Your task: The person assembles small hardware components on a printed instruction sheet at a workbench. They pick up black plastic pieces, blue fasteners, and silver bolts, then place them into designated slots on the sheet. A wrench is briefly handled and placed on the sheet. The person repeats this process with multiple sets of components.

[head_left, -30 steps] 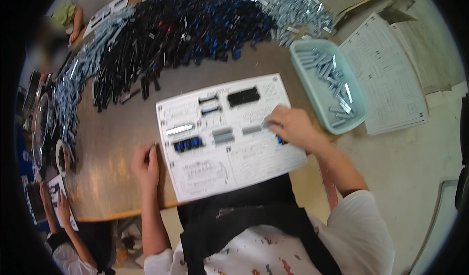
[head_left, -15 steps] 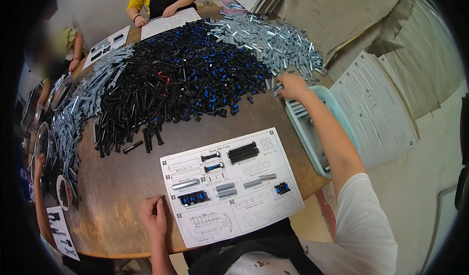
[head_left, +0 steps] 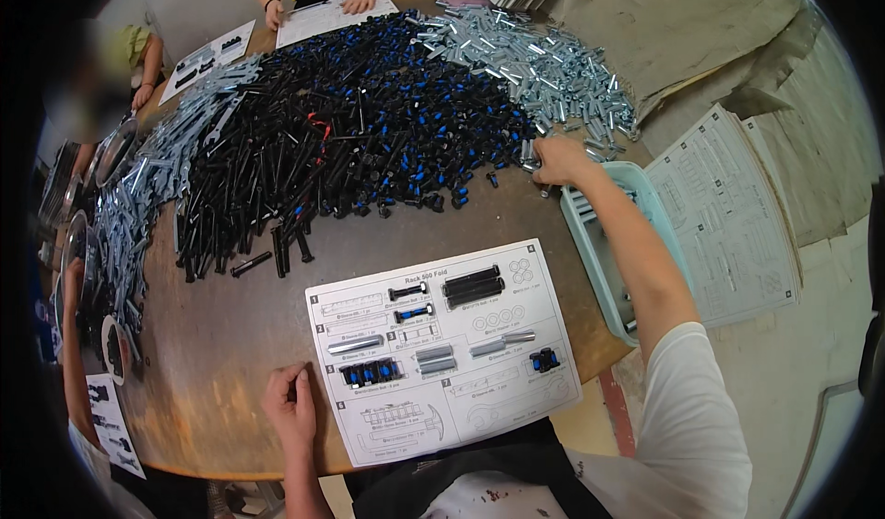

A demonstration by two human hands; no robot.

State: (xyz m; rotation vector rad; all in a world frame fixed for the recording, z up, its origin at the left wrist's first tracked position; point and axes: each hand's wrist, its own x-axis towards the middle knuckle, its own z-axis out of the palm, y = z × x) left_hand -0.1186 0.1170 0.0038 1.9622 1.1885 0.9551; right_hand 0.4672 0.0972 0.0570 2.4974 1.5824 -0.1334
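Observation:
My right hand [head_left: 560, 159] is at the near edge of a pile of silver metal sleeves [head_left: 576, 86], its fingers pinched on one small sleeve by the table top. My left hand [head_left: 291, 403] rests on the table, loosely closed, with nothing seen in it. Beside it lies a printed parts sheet [head_left: 369, 284]. On the sheet are long black bolts [head_left: 473, 286], shorter bolts with blue bands [head_left: 371, 372], a long silver sleeve [head_left: 356, 345] and several shorter sleeves [head_left: 435, 359]. Under my right forearm stands a light-blue plastic bin [head_left: 590, 284] with sleeves inside.
Piles of blue-banded black bolts [head_left: 415, 113], long black bolts [head_left: 249, 178] and grey wrenches [head_left: 138, 196] cover the table's far side. Co-workers' hands [head_left: 359, 1] are across the table and at the left. A stack of printed sheets [head_left: 724, 206] leans beyond the bin.
The view has shifted a little. My right hand stays at the sleeve pile's edge, its fingers now drawn closer together and pointing down. My left hand has kept its place beside the sheet.

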